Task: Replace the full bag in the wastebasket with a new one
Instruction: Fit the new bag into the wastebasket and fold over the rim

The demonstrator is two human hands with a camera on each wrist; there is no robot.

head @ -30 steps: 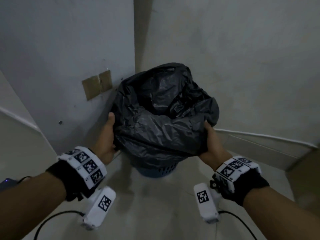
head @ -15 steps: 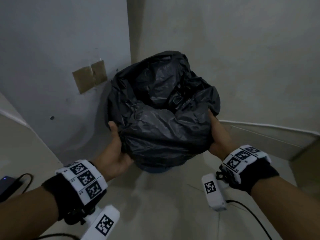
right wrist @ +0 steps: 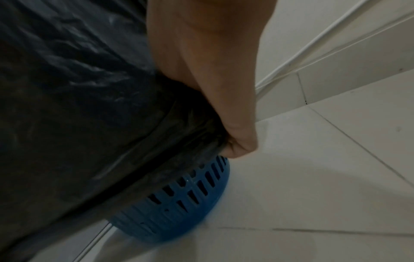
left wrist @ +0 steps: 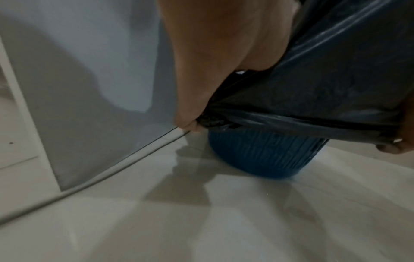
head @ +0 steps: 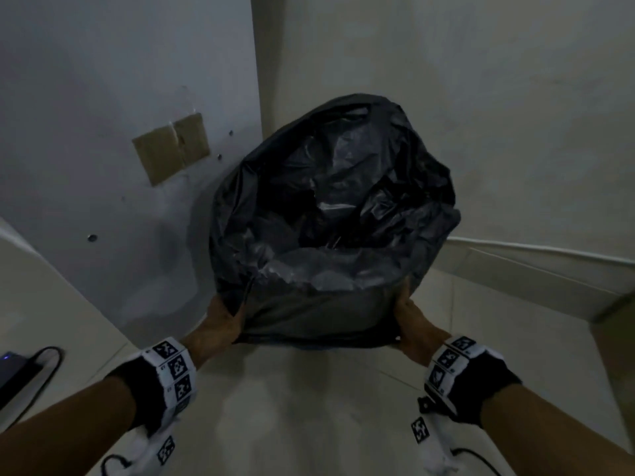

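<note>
A black plastic bag (head: 330, 201) is draped over a blue slotted wastebasket (left wrist: 264, 156) in the corner of the room. The bag's mouth gapes upward and its near edge is pulled down over the rim. My left hand (head: 223, 321) pinches the bag's hem at the near left side, seen bunched at the fingers (left wrist: 190, 122). My right hand (head: 410, 324) grips the hem at the near right, just above the basket's slotted wall (right wrist: 190, 191). From the head view the basket is hidden under the bag.
A grey panel (head: 120, 97) with a taped brown patch (head: 171, 147) stands left of the basket and a pale wall (head: 481, 97) right of it. A dark device with a cable (head: 20, 369) lies at the left floor edge. Tiled floor (head: 309, 407) spreads in front.
Both hands have slid down from the bag's sides to its lower hem and drawn it down over the basket rim. The bag's mouth has spread wider.
</note>
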